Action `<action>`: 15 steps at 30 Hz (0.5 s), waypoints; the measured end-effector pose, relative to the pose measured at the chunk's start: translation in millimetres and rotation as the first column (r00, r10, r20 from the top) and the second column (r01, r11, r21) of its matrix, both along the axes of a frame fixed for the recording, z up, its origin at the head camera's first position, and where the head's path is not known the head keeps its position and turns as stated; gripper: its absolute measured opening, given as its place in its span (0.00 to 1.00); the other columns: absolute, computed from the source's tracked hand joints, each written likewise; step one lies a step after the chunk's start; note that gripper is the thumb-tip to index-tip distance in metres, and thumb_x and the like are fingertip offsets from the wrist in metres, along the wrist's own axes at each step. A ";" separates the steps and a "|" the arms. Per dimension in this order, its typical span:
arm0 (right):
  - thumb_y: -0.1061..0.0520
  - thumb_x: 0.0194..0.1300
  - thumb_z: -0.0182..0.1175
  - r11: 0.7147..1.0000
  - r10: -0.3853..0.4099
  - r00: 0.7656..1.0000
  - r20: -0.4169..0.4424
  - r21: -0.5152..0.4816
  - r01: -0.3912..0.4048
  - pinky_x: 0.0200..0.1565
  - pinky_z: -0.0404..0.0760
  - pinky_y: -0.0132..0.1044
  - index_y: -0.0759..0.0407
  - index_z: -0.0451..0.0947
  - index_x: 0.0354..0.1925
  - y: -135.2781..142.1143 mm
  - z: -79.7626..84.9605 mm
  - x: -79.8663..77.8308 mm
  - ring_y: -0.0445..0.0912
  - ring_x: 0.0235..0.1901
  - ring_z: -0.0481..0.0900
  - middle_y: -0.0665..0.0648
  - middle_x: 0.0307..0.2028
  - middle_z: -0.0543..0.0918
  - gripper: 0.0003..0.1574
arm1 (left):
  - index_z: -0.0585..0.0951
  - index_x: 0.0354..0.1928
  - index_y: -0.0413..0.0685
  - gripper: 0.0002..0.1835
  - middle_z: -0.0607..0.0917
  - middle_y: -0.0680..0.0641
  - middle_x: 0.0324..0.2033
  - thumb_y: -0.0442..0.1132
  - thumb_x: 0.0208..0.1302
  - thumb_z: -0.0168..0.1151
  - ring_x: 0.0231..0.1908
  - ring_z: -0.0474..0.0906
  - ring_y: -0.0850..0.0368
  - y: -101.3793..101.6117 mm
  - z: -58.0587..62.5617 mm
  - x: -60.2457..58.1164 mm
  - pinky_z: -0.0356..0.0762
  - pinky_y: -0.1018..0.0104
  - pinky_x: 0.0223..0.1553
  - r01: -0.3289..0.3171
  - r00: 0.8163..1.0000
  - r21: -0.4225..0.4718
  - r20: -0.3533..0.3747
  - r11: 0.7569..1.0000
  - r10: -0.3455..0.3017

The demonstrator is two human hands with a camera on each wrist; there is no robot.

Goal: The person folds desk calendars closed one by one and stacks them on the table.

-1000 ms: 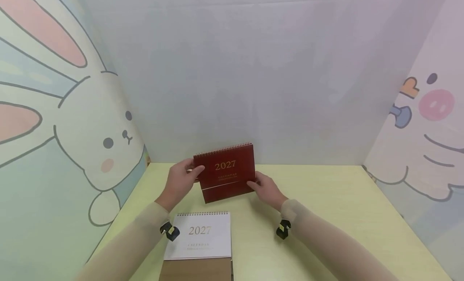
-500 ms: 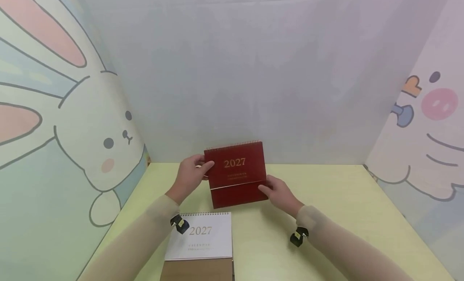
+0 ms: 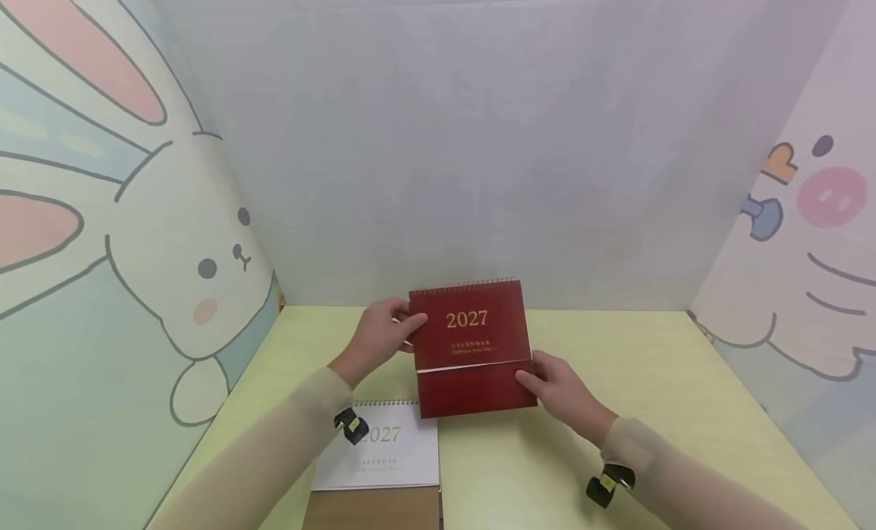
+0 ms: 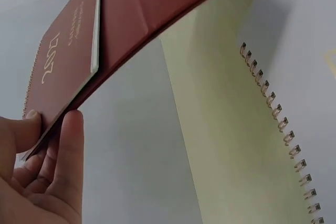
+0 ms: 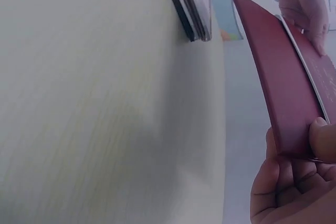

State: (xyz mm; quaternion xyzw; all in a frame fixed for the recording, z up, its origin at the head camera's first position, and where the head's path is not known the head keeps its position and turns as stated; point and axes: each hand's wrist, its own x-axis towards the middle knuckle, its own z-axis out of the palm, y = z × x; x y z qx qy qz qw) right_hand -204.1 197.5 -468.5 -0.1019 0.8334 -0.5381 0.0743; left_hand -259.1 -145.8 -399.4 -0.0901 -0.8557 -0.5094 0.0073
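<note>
A dark red spiral-bound desk calendar (image 3: 472,328) with gold "2027" lettering is held up off the table, slightly tilted. My left hand (image 3: 382,336) pinches its left edge near the top, thumb in front and fingers behind, as the left wrist view also shows (image 4: 47,166). At the lower right corner my right hand (image 3: 564,389) grips the red base, its thumb on the front. The red cover hangs over the base, with a white page edge showing between them. Below, a white desk calendar (image 3: 393,458) with a brown base lies on the table, partly covered by my left wrist.
The pale yellow table (image 3: 650,393) ends at a whitish back wall (image 3: 479,134). Side walls carry a cartoon rabbit (image 3: 185,249) on the left and another white cartoon figure (image 3: 814,264) on the right. Each wrist wears a small black device.
Both hands have carried the red calendar rightward and, lately, nearer to me. Its tilt has lessened, and its lower edge now reaches over the white calendar's top corner in view.
</note>
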 end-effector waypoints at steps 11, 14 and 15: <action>0.58 0.93 0.62 0.998 0.014 0.996 0.085 -0.056 -0.009 0.52 0.90 0.40 0.73 0.77 0.78 20.9 13.3 36.5 0.46 0.53 0.97 0.65 0.59 0.96 0.27 | 0.87 0.61 0.34 0.14 0.92 0.37 0.48 0.38 0.85 0.74 0.37 0.95 0.56 17.0 1.3 17.0 1.00 0.54 0.42 0.055 0.996 0.015 0.069 0.998 -0.056; 0.58 0.93 0.61 0.998 0.015 0.994 0.107 -0.064 -0.008 0.51 0.91 0.38 0.74 0.75 0.79 26.8 14.1 44.1 0.46 0.52 0.97 0.64 0.58 0.96 0.29 | 0.89 0.60 0.36 0.14 0.92 0.39 0.46 0.39 0.85 0.75 0.37 0.96 0.57 21.8 0.5 20.2 1.00 0.56 0.42 0.081 0.994 0.008 0.078 0.997 -0.082; 0.58 0.93 0.61 0.998 0.019 0.994 0.112 -0.067 -0.012 0.50 0.91 0.38 0.75 0.75 0.79 29.2 13.8 46.9 0.46 0.52 0.97 0.64 0.57 0.97 0.29 | 0.89 0.60 0.37 0.14 0.93 0.40 0.45 0.40 0.84 0.76 0.37 0.96 0.57 23.7 -0.3 21.4 1.00 0.56 0.42 0.091 0.992 -0.001 0.083 0.996 -0.091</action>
